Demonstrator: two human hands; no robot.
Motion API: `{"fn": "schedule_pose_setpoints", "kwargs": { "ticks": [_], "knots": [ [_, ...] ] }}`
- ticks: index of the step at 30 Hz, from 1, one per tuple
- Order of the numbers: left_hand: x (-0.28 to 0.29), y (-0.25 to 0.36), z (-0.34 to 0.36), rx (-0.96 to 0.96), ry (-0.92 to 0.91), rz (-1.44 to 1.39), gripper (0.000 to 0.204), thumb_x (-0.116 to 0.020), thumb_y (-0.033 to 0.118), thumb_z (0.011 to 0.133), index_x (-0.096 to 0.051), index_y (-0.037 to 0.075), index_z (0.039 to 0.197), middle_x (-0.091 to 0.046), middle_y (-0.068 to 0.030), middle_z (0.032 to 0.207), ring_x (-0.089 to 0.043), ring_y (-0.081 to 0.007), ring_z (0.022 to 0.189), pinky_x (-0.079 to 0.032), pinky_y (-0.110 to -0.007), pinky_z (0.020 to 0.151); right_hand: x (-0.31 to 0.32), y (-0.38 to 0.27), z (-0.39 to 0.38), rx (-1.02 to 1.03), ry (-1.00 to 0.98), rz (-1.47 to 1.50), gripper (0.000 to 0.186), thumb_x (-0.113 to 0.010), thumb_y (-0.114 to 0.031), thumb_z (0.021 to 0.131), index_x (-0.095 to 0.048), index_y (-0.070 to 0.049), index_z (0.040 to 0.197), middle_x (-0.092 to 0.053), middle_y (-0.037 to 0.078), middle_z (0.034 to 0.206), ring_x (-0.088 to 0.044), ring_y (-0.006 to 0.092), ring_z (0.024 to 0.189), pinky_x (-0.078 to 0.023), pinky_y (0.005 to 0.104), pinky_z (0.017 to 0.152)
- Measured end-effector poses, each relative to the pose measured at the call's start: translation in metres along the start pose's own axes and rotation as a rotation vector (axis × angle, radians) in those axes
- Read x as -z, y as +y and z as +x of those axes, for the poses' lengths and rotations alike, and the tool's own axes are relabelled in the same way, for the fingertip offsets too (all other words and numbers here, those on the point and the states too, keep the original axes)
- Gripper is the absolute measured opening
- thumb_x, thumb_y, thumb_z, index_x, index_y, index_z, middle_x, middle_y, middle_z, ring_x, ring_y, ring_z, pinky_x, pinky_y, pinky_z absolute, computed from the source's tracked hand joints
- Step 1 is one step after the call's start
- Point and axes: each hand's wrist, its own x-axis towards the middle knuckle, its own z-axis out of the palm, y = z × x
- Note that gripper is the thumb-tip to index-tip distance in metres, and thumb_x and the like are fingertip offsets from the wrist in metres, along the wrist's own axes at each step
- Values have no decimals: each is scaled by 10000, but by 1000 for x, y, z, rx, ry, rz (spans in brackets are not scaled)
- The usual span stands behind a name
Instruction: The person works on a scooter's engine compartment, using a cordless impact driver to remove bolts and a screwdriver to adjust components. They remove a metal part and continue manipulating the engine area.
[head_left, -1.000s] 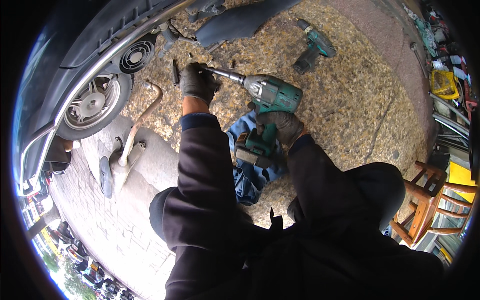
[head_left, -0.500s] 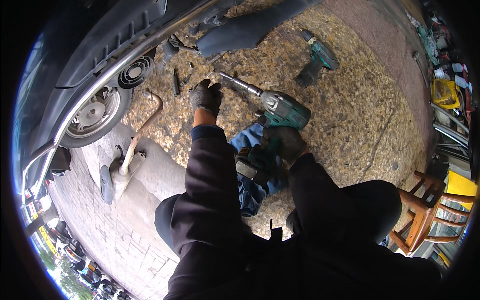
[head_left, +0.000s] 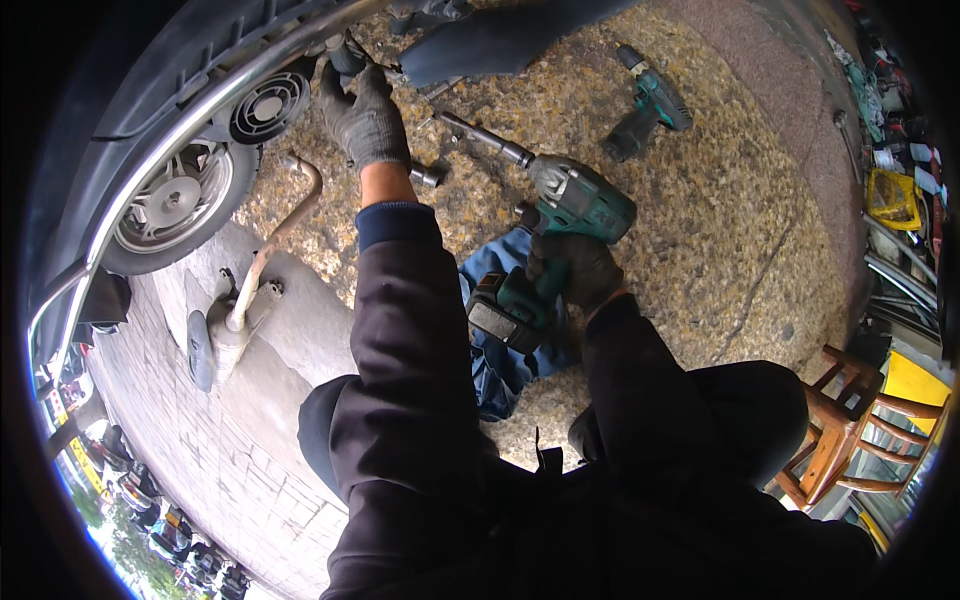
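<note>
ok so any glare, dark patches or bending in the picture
Head view: glare bleaches the pale grey paved ground, lower left; the dark fabric sleeves lose detail toward the bottom; the shiny silver metal rail bows, perhaps partly from the fisheye.

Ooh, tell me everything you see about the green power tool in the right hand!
The green power tool has a plastic-looking green body, a silvery metal nose and a long metal shaft pointing forward and left. The gloved right hand grips its handle, with a dark boxy pack at its base. Blue cloth shows behind the pack.
</note>
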Motion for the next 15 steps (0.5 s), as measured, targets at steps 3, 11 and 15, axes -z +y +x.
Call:
{"fn": "schedule_pose_setpoints", "kwargs": {
  "ticks": [3, 11, 15],
  "knots": [
    [-2, 6, -5, 18, -75, -87, 372, -645, 132, 853, -523, 61, 1198, -643, -75, 997, -635, -170, 748, -440, -277, 534, -11, -9, -5, 46, -70, -51, 361, -700, -51, 776, -584, -9, 1115, -589, 56, 746, -587, 194, 634, -505, 370, 640],
    [-21, 31, -27, 98, -263, -49, 273, -618, 302, 919, -576, 101, 1098, -697, -77, 931, -676, -168, 690, -371, -228, 445, -37, -30, -8, 192, -199, -32, 449, -784, -56, 735, -613, 1, 1147, -664, 46, 793, -618, 204, 643, -506, 369, 633],
    [-19, 25, -4, 231, -444, -139, 363, -533, 335, 954, -601, 83, 1206, -674, -63, 1055, -659, -175, 794, -417, -225, 500, -51, -35, -13, 224, -243, -45, 450, -771, -38, 748, -599, 9, 1161, -651, 50, 789, -605, 196, 641, -502, 362, 632]
  ]
}}
